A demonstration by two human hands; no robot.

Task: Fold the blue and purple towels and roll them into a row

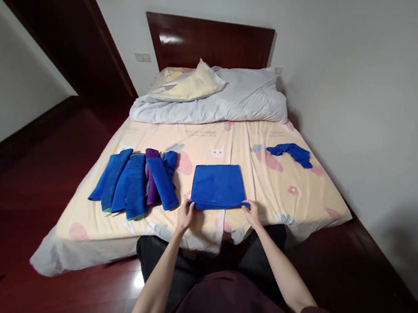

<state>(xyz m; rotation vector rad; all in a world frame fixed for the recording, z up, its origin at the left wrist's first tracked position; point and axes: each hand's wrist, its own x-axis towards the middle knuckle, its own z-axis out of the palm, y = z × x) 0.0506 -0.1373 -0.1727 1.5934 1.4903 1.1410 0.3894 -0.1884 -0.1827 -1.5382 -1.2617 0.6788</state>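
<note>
A blue cloth (216, 184), which looks like a towel, lies flat in a near-square on the bed in front of me. My left hand (185, 215) pinches its near left corner. At the near right corner, the fingers of my right hand (252, 213) are closed on the same towel. The towel's near edge is slightly turned up between the two hands. To the left lie several rolled or folded towels (134, 187), mostly blue, with one showing purple. A crumpled blue cloth (291, 153) rests by itself on the right side of the bed.
The bed (207, 143) has a patterned cream sheet. A grey-white quilt (250, 94) and a pale yellow pillow or cloth (197, 83) are heaped near the dark wooden headboard (210, 37). A white wall (370, 72) stands close on the right.
</note>
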